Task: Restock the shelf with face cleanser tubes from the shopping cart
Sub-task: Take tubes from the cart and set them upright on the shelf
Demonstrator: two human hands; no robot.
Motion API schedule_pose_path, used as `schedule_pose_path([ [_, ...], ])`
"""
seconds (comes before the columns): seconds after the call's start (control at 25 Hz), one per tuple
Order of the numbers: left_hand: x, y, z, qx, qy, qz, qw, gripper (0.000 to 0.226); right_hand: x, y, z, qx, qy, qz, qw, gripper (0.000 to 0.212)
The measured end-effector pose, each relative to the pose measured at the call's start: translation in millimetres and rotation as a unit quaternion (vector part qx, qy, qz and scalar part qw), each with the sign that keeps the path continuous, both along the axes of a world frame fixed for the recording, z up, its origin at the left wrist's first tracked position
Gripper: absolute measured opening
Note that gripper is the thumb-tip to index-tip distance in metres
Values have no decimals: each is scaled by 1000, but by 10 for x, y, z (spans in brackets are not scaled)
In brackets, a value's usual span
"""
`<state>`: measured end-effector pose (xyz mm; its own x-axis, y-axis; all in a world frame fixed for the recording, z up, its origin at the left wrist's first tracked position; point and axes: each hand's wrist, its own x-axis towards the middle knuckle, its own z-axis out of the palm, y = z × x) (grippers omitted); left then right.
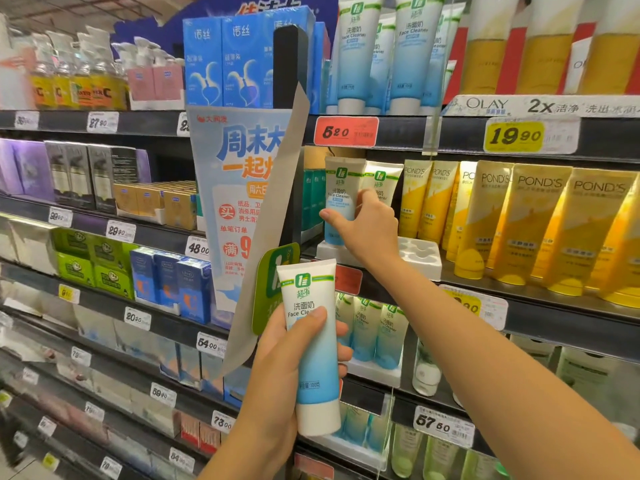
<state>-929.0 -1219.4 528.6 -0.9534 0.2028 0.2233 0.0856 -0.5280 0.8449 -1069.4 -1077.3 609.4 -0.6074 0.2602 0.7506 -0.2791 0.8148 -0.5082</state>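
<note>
A white-and-blue face cleanser tube [313,358] is held upright, cap down, in front of the shelving by the left hand [285,355]; the fingers are curled round its body from behind and the thumb is laid across its printed front. A second tube [341,194] of the same kind is gripped on the middle shelf by the right hand [369,225], with the thumb stretched across its left side and the other fingers wrapped round its right side; its cap end is at the white plastic tray [420,256], though whether it is seated in a slot cannot be told. Just beside it on the right a matching tube [382,180] is stood, partly hidden by the hand. More tubes of this design are seen on the shelf above [356,53] and the shelf below [367,327]. A red price tag [346,131] is fixed to the shelf edge overhead. Yellow Pond's tubes [540,220] are ranged to the right, and a blue promotional poster [242,188] is hung to the left.
</note>
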Motion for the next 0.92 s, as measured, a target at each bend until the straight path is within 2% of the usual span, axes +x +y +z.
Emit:
schedule_pose_path([
  [0.24,-27,76,-16,-9,3,-5,1000,40,50,-21,13,51,-75,-78,993,57],
  [0.4,-81,144,-1,-1,19,-15,1000,44,243,110,155,104,-144,-51,983,52],
  [0.56,-255,230,137,-25,69,-7,997,47,744,573,-30,86,-77,-44,992,28],
  [0.64,-392,323,265,-54,99,12,994,43,958,764,-230,79,-49,-61,994,24],
  [0.84,-822,674,578,-89,170,152,970,19,1050,932,-500,103,-36,-23,994,20],
  [0.92,-981,802,650,-120,173,198,957,28,1048,955,-523,101,-24,-16,994,16],
])
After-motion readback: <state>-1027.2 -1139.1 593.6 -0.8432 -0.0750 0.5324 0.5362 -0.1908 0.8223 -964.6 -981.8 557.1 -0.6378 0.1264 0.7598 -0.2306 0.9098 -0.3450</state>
